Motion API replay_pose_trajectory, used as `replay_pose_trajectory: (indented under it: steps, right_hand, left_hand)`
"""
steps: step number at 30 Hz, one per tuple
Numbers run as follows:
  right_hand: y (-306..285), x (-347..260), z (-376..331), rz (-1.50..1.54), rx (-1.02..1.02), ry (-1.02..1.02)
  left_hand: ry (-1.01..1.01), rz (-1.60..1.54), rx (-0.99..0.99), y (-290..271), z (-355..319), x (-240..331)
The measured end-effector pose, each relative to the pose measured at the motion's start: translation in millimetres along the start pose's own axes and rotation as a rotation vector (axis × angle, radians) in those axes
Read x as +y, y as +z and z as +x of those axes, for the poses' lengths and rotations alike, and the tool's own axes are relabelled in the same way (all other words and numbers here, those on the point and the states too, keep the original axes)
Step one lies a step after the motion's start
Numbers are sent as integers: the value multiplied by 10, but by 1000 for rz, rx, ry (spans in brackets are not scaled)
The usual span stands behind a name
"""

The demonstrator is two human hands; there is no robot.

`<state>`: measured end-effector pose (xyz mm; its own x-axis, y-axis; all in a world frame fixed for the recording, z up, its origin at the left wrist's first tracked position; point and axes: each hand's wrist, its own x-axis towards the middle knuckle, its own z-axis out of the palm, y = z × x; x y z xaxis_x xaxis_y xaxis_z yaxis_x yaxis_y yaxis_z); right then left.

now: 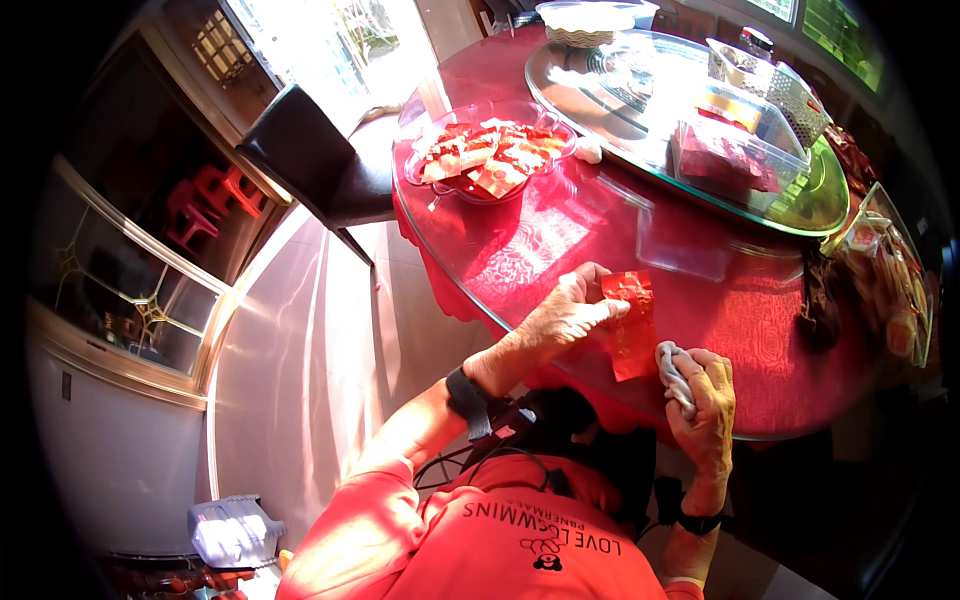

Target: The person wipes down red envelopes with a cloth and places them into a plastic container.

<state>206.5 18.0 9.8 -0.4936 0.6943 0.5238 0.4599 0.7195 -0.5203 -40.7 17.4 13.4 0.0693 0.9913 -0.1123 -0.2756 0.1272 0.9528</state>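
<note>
one held packet [634,345], one grey cloth [678,381], two wristbands [467,400]

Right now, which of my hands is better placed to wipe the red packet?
Your right hand, I'd say: it holds the bunched grey cloth close beside the lower right side of the red packet, while your left hand grips the packet's left edge.

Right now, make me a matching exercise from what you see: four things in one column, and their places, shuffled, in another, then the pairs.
Things
1. red packet
2. greyish cloth
3. clear bowl
4. dark chair

Places
A. bunched in the right hand
B. left of the table
C. held by the left hand
D. on the table, heaped with small packets

Pairs: 1-C; 2-A; 3-D; 4-B
</note>
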Motion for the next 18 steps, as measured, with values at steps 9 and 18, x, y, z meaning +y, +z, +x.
replay_pose_trajectory:
  steps: [9,18]
  right_hand:
    - [17,-9,-40,-114,39,-38]
    - [13,23,-44,-90,8,-40]
  left_hand:
    - [341,522,308,-866,557,841]
    - [187,1239,739,-1926,885,1037]
